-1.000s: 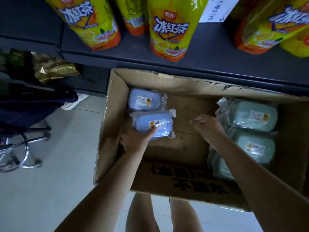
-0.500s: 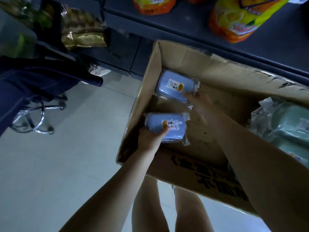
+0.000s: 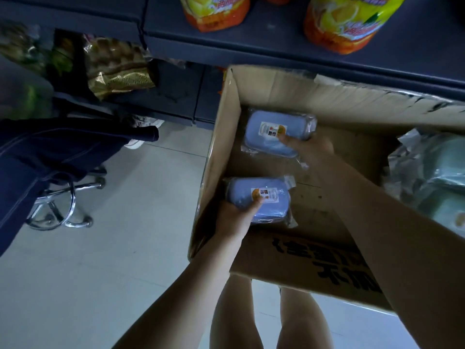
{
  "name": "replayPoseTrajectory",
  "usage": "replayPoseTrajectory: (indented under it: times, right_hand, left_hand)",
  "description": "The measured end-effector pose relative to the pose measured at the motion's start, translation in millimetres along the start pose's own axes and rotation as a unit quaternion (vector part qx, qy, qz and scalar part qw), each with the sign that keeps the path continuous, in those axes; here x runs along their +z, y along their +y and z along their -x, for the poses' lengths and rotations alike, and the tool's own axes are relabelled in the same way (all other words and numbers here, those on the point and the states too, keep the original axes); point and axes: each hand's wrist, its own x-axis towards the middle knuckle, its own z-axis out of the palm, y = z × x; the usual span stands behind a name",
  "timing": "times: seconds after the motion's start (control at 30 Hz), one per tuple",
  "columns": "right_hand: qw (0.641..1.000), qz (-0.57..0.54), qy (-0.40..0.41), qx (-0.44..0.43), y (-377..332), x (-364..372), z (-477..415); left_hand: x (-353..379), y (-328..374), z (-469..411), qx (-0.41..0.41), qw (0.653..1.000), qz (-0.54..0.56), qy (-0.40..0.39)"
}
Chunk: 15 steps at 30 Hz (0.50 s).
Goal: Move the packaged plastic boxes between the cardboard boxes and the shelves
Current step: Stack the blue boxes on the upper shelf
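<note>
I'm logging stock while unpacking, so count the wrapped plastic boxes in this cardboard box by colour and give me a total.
Blue: 2, the far blue box in the right hand, the near blue box in the left hand.
Green: 2 in view, the upper green box and the lower green box, cut by the picture's edge; more may be hidden.
Total: 4 in view.

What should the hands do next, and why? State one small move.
Probably lift both straight up out of the cardboard box: the left hand grips the near blue box, the right hand grips the far blue box, and both sit below its rim.
</note>
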Motion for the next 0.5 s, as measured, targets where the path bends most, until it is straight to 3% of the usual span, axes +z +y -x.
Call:
replayPoseTrajectory:
  times: [0.27, 0.4, 0.5]
  right_hand:
    - [0.993, 0.009, 0.101, 0.052, 25, -68, 74]
    - [0.991, 0.036, 0.113, 0.058, 19, -96, 126]
    - [0.99, 0.028, 0.129, 0.039, 5, -114, 166]
  left_hand:
    - [-32, 20, 48, 0.068, 0.994, -0.078, 0.022]
    - [-56, 45, 87, 0.146, 0.987, -0.066, 0.015]
    - [-76, 64, 116, 0.133, 0.989, -0.063, 0.01]
